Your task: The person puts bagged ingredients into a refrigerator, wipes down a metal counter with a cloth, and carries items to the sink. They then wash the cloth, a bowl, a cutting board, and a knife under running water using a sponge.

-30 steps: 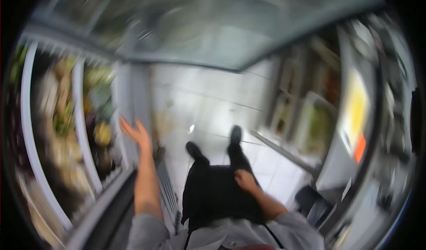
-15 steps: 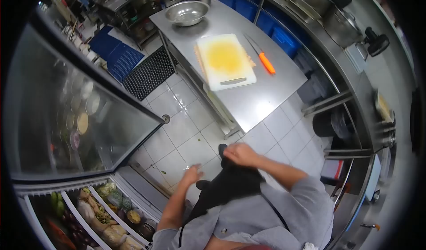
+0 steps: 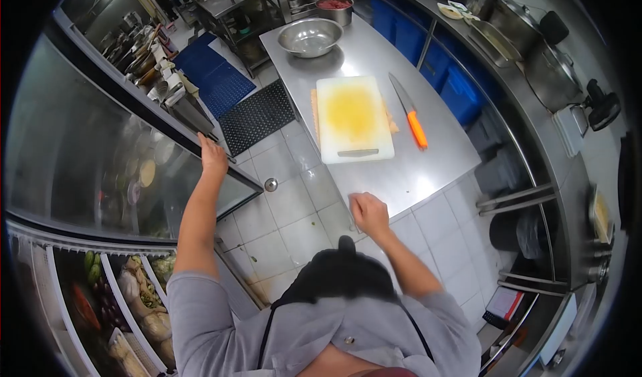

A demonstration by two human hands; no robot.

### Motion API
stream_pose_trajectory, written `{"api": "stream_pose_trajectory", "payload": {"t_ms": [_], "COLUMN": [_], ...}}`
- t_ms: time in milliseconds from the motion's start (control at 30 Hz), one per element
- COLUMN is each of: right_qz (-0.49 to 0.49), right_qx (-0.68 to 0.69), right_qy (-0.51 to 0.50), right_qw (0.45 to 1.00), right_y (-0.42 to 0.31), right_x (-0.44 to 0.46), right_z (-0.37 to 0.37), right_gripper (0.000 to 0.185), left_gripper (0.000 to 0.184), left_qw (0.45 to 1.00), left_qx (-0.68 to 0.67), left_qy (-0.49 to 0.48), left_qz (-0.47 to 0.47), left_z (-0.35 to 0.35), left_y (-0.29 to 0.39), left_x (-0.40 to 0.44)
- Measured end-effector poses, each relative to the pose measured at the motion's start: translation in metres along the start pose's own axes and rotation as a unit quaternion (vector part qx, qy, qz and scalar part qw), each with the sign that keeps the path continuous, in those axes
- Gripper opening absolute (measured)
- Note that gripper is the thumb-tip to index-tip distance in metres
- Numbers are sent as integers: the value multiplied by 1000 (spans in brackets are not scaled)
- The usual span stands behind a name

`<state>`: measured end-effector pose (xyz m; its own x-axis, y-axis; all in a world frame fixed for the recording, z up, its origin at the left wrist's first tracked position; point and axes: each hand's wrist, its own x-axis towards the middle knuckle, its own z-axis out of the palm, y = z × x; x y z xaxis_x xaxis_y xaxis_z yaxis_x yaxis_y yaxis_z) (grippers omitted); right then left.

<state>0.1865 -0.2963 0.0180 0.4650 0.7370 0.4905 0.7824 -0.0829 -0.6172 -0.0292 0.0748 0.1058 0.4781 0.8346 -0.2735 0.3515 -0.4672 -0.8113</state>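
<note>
My left hand (image 3: 212, 158), the nearer one, meets the long edge of the glass door (image 3: 87, 130), slanting away forward on my left; I can't tell whether it grips. My right hand (image 3: 370, 213) curls closed beside the steel table (image 3: 428, 173).

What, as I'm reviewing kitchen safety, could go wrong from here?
Pinched fingers: the left hand is at the edge of the open glass door, so it might get caught if the door swings shut.
A cut: the knife lies with its blade bare beside the cutting board, where someone reaching over the metal table could brush it.
A slip: small green bits on the floor tiles could perhaps skid underfoot.
</note>
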Motion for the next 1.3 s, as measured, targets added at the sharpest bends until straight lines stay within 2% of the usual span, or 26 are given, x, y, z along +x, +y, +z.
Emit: {"api": "stream_pose_trajectory", "payload": {"t_ms": [200, 267, 333, 400, 467, 567, 733, 800, 900, 1000, 1067, 1100, 1200, 1300], "right_qz": [2, 0, -5, -12, -7, -7, -6, -1, -15, -23, -19, 13, -7, -4], "right_qx": [-12, -17, -22, -34, -20, 7, 18, 12, -3, -3, 0, -2, -16, -38], "right_qy": [-3, -1, -9, -13, -19, -21, -38, -52, -53, -54, -53, -70, -61, -69], "right_qw": [1000, 1000, 1000, 999, 1000, 1000, 999, 999, 998, 998, 998, 997, 998, 997], "right_y": [-1, 0, -1, -1, -2, -2, -1, 1, 4, 3, 0, -3, 4, 5], "right_x": [1, 2, 0, 2, 4, 4, 5, 3, 2, 3, 4, 3, -1, -2], "right_z": [2, 4, 6, 6, 7, 4, 4, 4, 7, 7, 8, 7, 12, 13], "right_gripper": [6, 6, 6, 5, 7, 9, 8, 8, 8, 9, 9, 10, 11, 12], "left_gripper": [35, 34, 31, 29, 32, 28, 26, 29, 31, 40, 42, 43, 49, 56], "left_qw": [992, 993, 984, 990, 965, 909, 822, 792, 762, 784, 766, 758, 721, 771], "left_qx": [-103, -68, -80, -82, 64, -32, -228, -243, -321, -365, -360, -357, -380, -349], "left_qy": [-61, -86, -95, -81, -217, -357, -510, -549, -556, -496, -523, -536, -579, -529], "left_qz": [37, 52, 129, 84, 129, 213, 112, 109, 88, 80, 99, 107, 16, -68], "left_z": [-2, 13, 65, 81, 116, 80, 107, 183, 230, 254, 251, 255, 279, 284], "left_y": [15, 47, 101, 148, 198, 175, 186, 234, 236, 217, 197, 189, 183, 178], "left_x": [12, 4, -2, -25, -14, -55, -119, -134, -192, -266, -302, -315, -353, -385]}}
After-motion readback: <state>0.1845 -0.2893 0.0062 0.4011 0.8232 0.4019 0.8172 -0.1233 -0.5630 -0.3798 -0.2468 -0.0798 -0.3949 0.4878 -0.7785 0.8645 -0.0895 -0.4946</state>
